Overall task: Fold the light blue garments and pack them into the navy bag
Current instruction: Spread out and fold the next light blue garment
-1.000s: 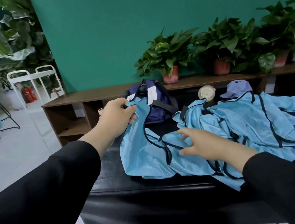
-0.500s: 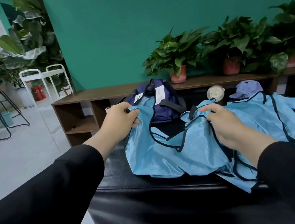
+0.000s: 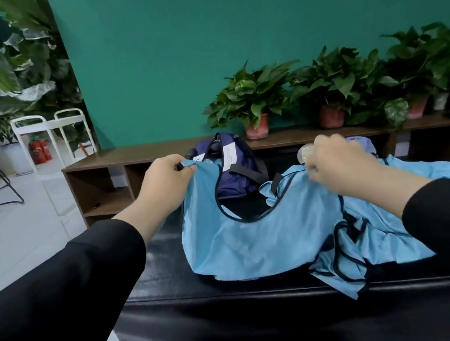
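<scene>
Now both hands up at shoulder-strap level of one light blue garment (image 3: pixel 259 242). Left hand (image 3: pixel 165 184) pinches the left strap, fingers (image 3: pixel 184 166) clenched round the dark-trimmed edge. Right hand (image 3: pixel 344 163) grips the opposite strap, fingers curled into the cloth; somewhat blurred. Garment hangs between the two hands, its lower part resting on the black padded table (image 3: pixel 241 310).

More light blue garments (image 3: pixel 378 240) lie heaped to the right, under and beside the held one, straps tangled together. Navy bag (image 3: pixel 232 169) sits at the far edge of the table, just behind the held garment; whether its mouth is unzipped cannot be told.

Judged stage: spreading the first piece for folding; nothing packed.

Risks:
- Lifting may drag the tangled heap along, since the trims overlap.
- Front pieces of the heap overhang the near table edge; a tug could slide them to the floor.
- Slippery-looking fabric may not keep a fold.
- Small items near the bag could get knocked.
</scene>
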